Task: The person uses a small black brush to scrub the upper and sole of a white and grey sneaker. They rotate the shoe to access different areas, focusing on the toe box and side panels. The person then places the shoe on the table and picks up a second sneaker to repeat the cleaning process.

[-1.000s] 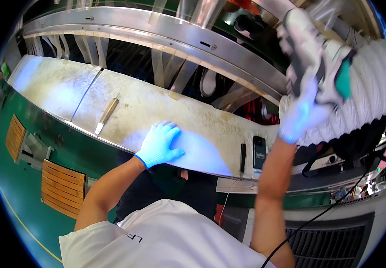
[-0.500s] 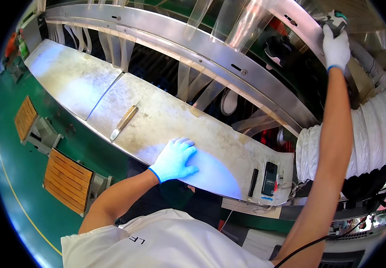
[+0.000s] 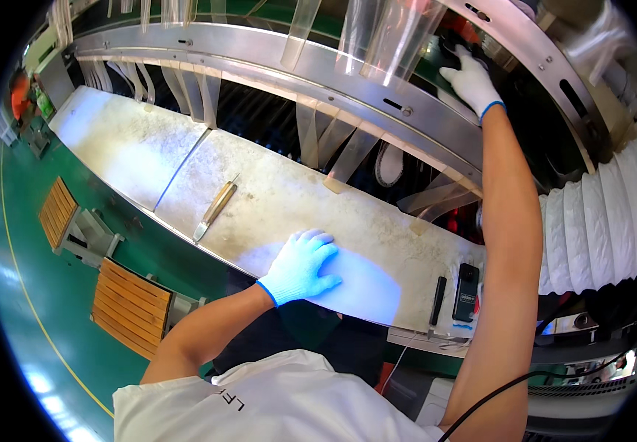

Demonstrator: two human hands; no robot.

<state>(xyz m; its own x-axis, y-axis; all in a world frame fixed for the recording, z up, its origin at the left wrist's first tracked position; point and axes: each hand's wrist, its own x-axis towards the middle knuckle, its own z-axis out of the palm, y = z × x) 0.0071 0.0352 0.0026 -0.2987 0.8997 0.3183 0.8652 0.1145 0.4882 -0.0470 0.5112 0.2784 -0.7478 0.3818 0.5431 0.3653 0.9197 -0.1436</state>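
My left hand [image 3: 300, 267], in a knit glove tinted blue by the light, lies flat on the pale worktop [image 3: 282, 195] with its fingers spread and nothing in it. My right hand [image 3: 473, 85], in a white glove with a blue cuff, reaches far forward over the metal rail. Its thumb stands apart from the fingers. A dark shoe [image 3: 485, 51] is at its fingertips, partly hidden in shadow; the hand does not appear closed on it. A pale shoe sole [image 3: 390, 166] shows among the clear strips below the rail.
A wood-handled pointed tool [image 3: 217, 209] lies on the worktop. At its right end are a black stick-like object [image 3: 438, 300] and a dark phone-like device [image 3: 466, 292]. Clear strips [image 3: 385, 40] hang along the curved rail [image 3: 274, 68]. A white ribbed duct [image 3: 598, 239] stands right; slatted seats [image 3: 131, 306] stand left.
My right hand has moved left from the upper right and no longer holds the grey shoe; it is now at the dark shoe. My left hand stays on the worktop. The view has shifted slightly.
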